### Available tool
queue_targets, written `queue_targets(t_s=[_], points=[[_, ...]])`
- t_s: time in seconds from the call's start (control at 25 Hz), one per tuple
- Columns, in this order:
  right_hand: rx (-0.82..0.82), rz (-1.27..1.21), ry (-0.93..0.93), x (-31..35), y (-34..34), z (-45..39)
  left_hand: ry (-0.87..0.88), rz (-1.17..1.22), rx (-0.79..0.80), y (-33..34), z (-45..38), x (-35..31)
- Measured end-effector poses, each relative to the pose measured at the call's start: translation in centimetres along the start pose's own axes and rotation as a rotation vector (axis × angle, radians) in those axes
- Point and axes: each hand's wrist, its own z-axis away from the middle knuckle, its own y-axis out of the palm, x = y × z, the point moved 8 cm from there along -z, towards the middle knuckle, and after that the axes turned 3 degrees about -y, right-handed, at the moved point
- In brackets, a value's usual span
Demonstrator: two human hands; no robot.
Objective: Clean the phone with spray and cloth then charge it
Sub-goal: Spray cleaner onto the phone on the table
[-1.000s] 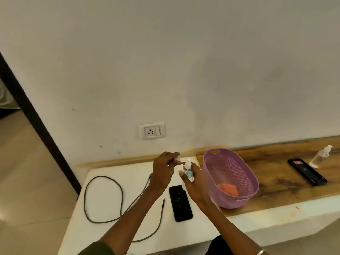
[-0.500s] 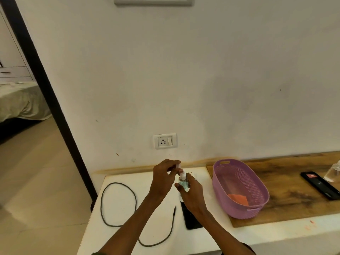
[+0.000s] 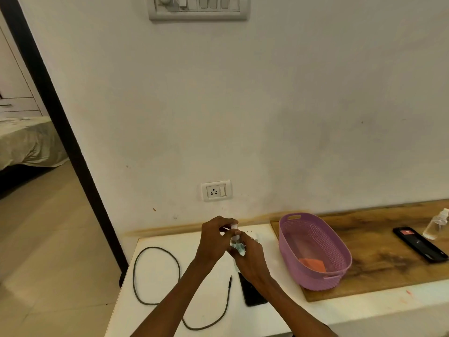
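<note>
A small clear spray bottle [image 3: 236,243] is upright in my right hand [image 3: 250,261], which grips its body. My left hand [image 3: 213,239] pinches the bottle's white cap [image 3: 234,226] just above the nozzle. Below my hands a black phone [image 3: 251,294] lies flat on the white counter [image 3: 158,300], partly hidden by my right wrist. An orange cloth [image 3: 313,263] lies inside the purple basket [image 3: 289,229]. A dark charging cable [image 3: 155,276] loops on the counter, its plug end [image 3: 230,279] beside the phone. A wall socket [image 3: 216,190] sits above the counter.
On the wooden board [image 3: 379,239] at the right lie a second black phone [image 3: 420,246] and another clear spray bottle [image 3: 436,224]. A white adapter [image 3: 251,235] shows behind my hands. A switch panel [image 3: 198,7] is high on the wall; a doorway opens at the left.
The view has tilted upward, showing more wall and the switch panel. My hands stay together on the bottle, the left still pinching the cap at its top.
</note>
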Motion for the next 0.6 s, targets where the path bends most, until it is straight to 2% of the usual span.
queue_targets(t_s=[0.44,0.6], points=[[0.172,-0.008,-0.099,2.0,1.4,0.6,-0.108,-0.045,0.175,-0.7,-0.9,0.7],[0.223,-0.036,-0.101,2.4,2.0,0.6,-0.086,-0.056,0.236,-1.1,-0.9,0.4]])
